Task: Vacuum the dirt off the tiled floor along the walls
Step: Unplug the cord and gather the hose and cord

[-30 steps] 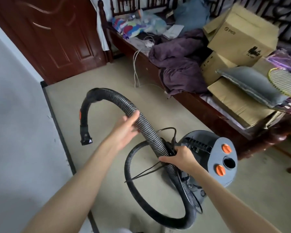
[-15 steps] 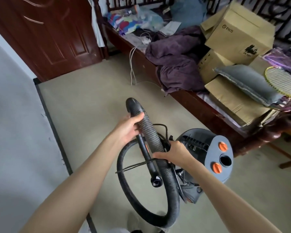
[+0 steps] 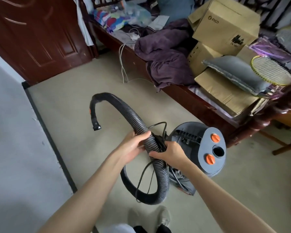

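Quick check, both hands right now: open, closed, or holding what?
Left hand: closed around the black ribbed hose.
Right hand: closed on the same hose lower down, together with the black cord.

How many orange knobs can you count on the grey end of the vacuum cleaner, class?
2. One orange knob sits above the round black opening on the vacuum cleaner; the other orange knob sits below it. Others may be hidden.

Pale floor (image 3: 77,101) — grey vacuum (image 3: 207,148) standing on it beside the bed, wooden bed (image 3: 183,96) — purple blanket (image 3: 166,58), cardboard boxes (image 3: 223,22), grey pillow (image 3: 233,73), racket (image 3: 270,69)
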Demonstrator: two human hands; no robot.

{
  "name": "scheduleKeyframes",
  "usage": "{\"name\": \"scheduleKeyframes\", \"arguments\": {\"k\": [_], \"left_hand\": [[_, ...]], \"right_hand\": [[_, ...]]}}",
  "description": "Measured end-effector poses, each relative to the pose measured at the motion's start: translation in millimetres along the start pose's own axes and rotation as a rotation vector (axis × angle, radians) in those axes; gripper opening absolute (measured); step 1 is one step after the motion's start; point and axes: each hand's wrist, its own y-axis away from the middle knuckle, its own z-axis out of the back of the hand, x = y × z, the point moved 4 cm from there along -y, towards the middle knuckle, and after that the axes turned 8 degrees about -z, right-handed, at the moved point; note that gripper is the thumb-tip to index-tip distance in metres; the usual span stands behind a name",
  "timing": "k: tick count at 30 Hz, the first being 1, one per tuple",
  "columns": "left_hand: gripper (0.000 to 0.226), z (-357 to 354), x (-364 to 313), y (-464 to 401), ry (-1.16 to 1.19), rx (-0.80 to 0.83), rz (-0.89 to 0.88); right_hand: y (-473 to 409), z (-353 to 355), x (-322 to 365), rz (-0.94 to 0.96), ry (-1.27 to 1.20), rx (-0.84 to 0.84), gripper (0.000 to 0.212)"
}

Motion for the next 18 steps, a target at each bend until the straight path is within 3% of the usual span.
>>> {"name": "scheduleKeyframes", "arguments": {"k": [5, 7, 10, 15, 18], "left_hand": [[0.018, 13.2, -24.9, -0.4, -0.033, -0.118, -0.083], [0.013, 23.2, -55.2, -3.5, 0.006, -0.172, -0.149], [0.002, 29.8, -92.6, 1.7, 0.013, -0.176, -0.164], [0.013, 11.1, -99.5, 6.6, -0.048, -0.047, -0.208], [0.018, 4.8, -104.6, 7.2, -0.164, -0.009, -0.235]], "right_hand": [[0.9, -7.0, 11.5, 0.032, -0.002, 0.034, 0.029], [5.3, -10.1, -2.3, -0.001, 0.099, 0.097, 0.027], [11.9, -15.8, -34.2, -0.095, 0.342, 0.155, 0.043], [17.0, 7.7, -78.7, -0.336, 0.628, 0.023, 0.038], [26.5, 35.1, -103.8, -0.504, 0.654, -0.097, 0.043]]}}
